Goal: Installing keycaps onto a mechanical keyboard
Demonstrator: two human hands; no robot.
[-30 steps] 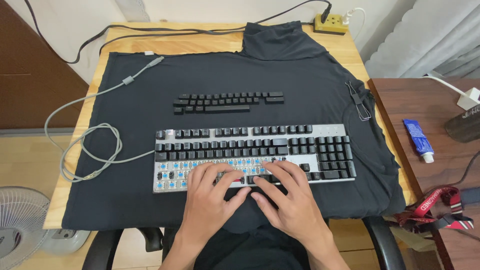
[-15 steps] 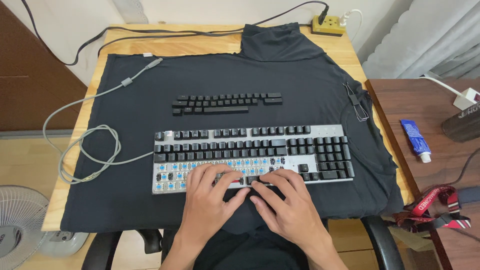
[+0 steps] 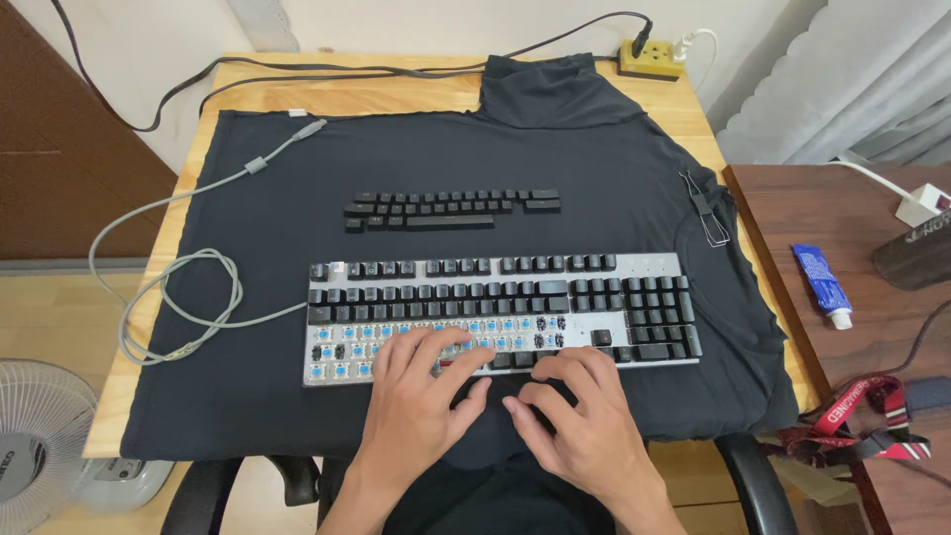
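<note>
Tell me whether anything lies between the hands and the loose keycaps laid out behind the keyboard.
Only the keyboard itself. Both the left hand and right hand rest at its front edge; the loose keycaps lie beyond it on bare black cloth.

A silver, full-size mechanical keyboard [image 3: 500, 315] lies flat and square-on across a black cloth, its long side running left to right, near the front edge of the table. Black keycaps cover its upper rows and right-hand blocks, while much of the lower left rows is stripped, showing blue switches. Removed black keycaps [image 3: 451, 208] lie in neat rows on the cloth well behind it.
</note>
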